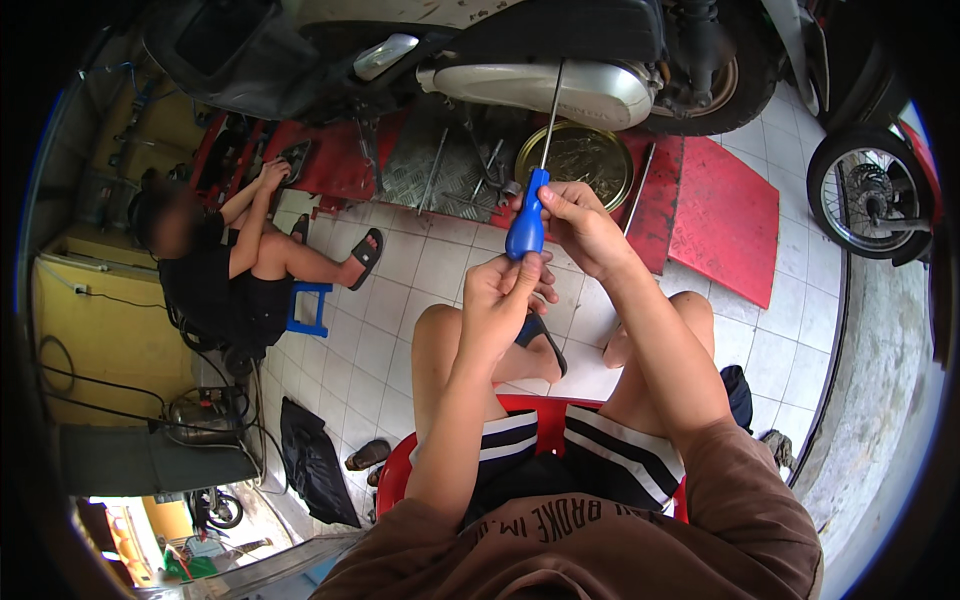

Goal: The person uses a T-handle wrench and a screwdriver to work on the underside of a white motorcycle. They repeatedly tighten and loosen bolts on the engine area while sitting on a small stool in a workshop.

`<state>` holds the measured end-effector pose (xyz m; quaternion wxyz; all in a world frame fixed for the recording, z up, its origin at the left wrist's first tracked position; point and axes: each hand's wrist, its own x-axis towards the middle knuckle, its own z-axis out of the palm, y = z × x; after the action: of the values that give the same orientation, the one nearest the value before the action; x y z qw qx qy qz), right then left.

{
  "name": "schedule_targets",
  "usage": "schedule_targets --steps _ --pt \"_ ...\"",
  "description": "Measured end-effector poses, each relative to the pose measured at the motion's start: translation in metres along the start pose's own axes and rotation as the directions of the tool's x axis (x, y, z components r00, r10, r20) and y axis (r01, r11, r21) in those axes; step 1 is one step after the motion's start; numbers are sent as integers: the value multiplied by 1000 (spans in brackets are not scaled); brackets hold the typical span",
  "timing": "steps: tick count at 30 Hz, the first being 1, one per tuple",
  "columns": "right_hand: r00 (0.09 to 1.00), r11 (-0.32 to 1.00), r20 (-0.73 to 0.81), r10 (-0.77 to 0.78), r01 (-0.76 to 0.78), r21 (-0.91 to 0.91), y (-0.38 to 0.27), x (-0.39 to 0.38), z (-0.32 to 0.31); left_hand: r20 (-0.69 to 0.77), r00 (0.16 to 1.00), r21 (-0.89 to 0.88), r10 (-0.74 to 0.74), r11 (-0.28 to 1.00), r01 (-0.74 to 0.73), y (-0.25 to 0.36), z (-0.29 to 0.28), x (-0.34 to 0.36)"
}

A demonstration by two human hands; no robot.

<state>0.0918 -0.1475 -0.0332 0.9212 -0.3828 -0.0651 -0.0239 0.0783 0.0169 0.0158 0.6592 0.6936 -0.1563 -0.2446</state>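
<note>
A long screwdriver with a blue handle (527, 225) is held out in front of me, its thin metal shaft pointing away toward the scooter. My right hand (580, 222) grips the upper handle, thumb along its side. At the butt end, my left hand (505, 295) is closed round the handle's base, its thumb against it and its other fingers partly hidden. The shaft's far end overlaps the scooter's silver engine cover (540, 92); whether it touches cannot be told. Beneath the shaft lies a round, gold-coloured metal tray (627, 165) with small metal pieces in it.
The scooter stands over a red lift platform (725, 215) with metal rods and tools on it. At left, another person (215, 260) sits on a blue stool (308, 308), hands on a dark part. A motorbike wheel (868, 190) is at right. I sit on a red chair (395, 478).
</note>
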Motion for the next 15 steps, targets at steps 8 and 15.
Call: schedule_targets --steps 8,15 --pt "976 969 210 -55 1 247 5 3 -1 357 914 -812 -193 420 406 -11 3 -3" --pt "999 999 -40 37 -37 -20 6 3 -20 -118 989 -410 -89 912 34 -2 -4 4"
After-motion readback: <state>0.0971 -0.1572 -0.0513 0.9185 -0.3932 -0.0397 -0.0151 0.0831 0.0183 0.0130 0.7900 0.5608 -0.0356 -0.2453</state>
